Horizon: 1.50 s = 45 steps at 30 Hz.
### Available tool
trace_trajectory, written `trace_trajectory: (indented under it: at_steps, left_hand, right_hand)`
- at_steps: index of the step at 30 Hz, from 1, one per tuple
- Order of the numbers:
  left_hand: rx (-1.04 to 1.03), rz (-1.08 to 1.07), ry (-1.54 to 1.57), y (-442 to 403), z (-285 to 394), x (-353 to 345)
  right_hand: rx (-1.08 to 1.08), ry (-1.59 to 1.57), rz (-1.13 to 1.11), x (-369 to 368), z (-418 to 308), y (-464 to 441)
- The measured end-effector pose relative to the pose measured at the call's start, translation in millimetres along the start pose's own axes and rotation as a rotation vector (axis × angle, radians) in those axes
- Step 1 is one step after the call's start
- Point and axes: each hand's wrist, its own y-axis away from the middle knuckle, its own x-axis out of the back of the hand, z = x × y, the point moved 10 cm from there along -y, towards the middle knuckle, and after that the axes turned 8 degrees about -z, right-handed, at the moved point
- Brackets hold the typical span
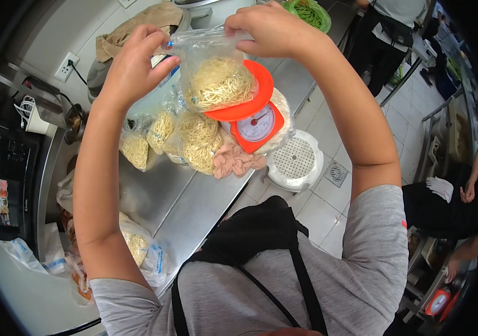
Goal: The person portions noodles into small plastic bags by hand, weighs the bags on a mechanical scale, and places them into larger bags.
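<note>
Bag (pixel 219 67) of noodles (pixel 222 87), clear plastic, sits over the orange pan (pixel 267 84) of a scale (pixel 244 141), far part of the bench (pixel 163 187). Left hand (pixel 141 64) partly closed, fingers on the left corner of the bag's mouth; right hand (pixel 264 28) partly closed, fingers at the right corner. Mouth points far, noodles at the near end; long axis runs near-far.

Writing: dial (pixel 255 122) has numerals, too small to read. Blue print on the near bag (pixel 152 255), unreadable. Black appliance (pixel 12 168) at left has a colored label (pixel 3 201), text unreadable.

Bench is bare metal with a seam. Filled noodle bags (pixel 194 137) lie left of the scale, pink cloth (pixel 238 161) just near it. White stool (pixel 294 159) and drain (pixel 336 173) to the right, on pale floor tiles (pixel 317 218). Outlet (pixel 67 66) with black plug on tiled wall, far left. Green beans (pixel 308 14) far. Other people at right: one far (pixel 387 42), one nearer (pixel 446 201).
</note>
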Motion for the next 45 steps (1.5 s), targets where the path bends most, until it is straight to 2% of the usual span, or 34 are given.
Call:
trace_trajectory:
  at_steps: [5,8,11,16,17,19,22,25,26,27,29,32,33,35,36,38,41,42,45]
  left_hand:
    - [0.009,-0.017,0.001,-6,-7,-7]
    - [0.032,-0.029,0.022,-8,-11,-14]
    - [0.078,-0.046,0.054,-8,-17,-16]
    - [0.078,0.033,0.031,-8,-23,-17]
    - [0.063,-0.029,0.020,-11,-25,-27]
    - [0.060,-0.155,-0.011,-9,-35,-35]
    - [0.206,-0.248,-0.061,9,-52,-11]
    - [0.169,-0.138,-0.110,42,-53,40]
    - [0.284,-0.147,-0.014,54,-63,52]
    - [0.309,-0.103,-0.021,64,-60,70]
    - [0.350,-0.011,-0.034,84,-55,100]
    - [0.311,0.075,-0.126,141,-65,93]
    - [0.324,0.099,-0.128,164,-67,83]
    - [0.460,0.012,0.052,216,-65,42]
    - [0.462,-0.008,0.132,246,-63,14]
    - [0.505,-0.058,0.251,302,-56,-38]
    - [0.627,-0.044,0.348,345,-45,-61]
    - [0.665,-0.020,0.376,352,-44,-61]
    - [0.626,0.001,0.414,350,-34,-64]
  right_hand:
    - [-0.013,-0.006,-0.014,-1,4,-2]
    - [0.113,0.036,0.122,1,2,-1]
    - [-0.034,0.071,0.057,-12,16,-7]
    - [-0.024,0.048,0.165,-9,18,-12]
    - [-0.037,0.063,0.167,-9,19,-14]
    - [0.031,0.133,0.021,-24,21,-29]
    - [0.183,0.036,0.185,-6,-16,-41]
    - [0.285,-0.042,0.287,17,-61,-44]
    - [0.299,-0.084,0.311,23,-75,-48]
    - [0.308,-0.124,0.335,28,-88,-50]
    - [0.336,-0.176,0.285,23,-113,-58]
    - [0.447,-0.255,0.222,-11,-156,-59]
    - [0.469,-0.318,0.114,-37,-173,-56]
    - [0.516,-0.380,-0.149,-99,-215,-41]
    - [0.538,-0.377,-0.300,-133,-236,-30]
    - [0.564,-0.265,-0.798,-216,-264,1]
    - [0.512,-0.596,-0.666,-226,-279,-18]
    - [0.446,-0.621,-0.588,-224,-280,-34]
    - [0.429,-0.624,-0.618,-226,-305,-51]
